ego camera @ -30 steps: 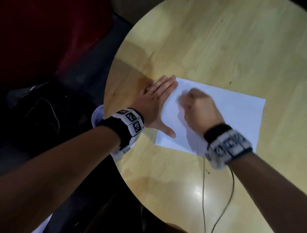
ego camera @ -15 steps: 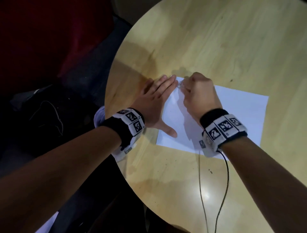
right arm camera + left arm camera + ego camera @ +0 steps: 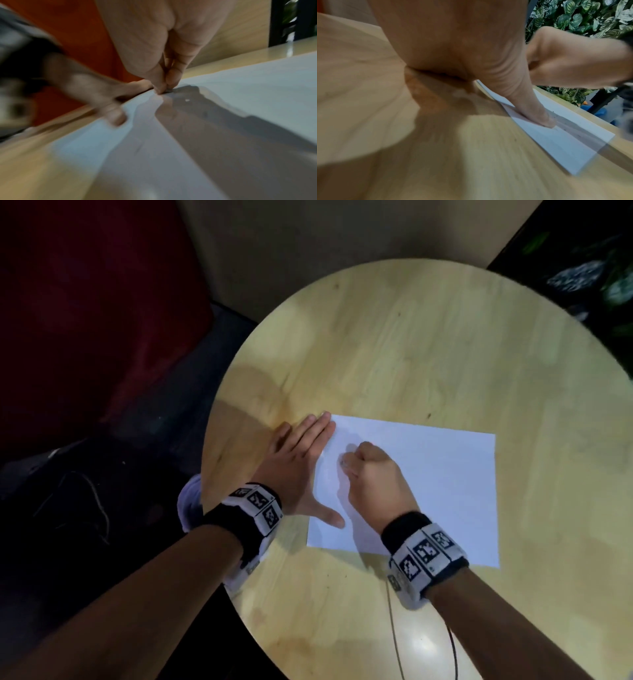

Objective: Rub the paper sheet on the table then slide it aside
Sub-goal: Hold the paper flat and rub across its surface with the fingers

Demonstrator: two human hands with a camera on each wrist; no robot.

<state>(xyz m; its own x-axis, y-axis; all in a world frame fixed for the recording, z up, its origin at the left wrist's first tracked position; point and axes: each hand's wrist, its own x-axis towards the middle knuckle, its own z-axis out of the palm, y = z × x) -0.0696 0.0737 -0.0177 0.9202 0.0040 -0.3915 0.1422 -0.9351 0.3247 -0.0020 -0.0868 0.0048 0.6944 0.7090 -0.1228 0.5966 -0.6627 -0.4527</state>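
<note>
Dim room; beige wall [image 3: 308, 244]; red seat [image 3: 85, 320] at left; leafy greenery [image 3: 583, 14] beyond.

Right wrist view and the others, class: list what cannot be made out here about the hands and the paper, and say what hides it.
- Right hand: something small and grey pinched in its fingertips on the paper sheet; too small and blurred to name in the right wrist view.
- Left hand: its fingers, hidden by the palm in the left wrist view; only the thumb shows.
- Paper beneath the right hand: covered in the head view.
- Any marks on the paper: shadowed, blurred.
</note>
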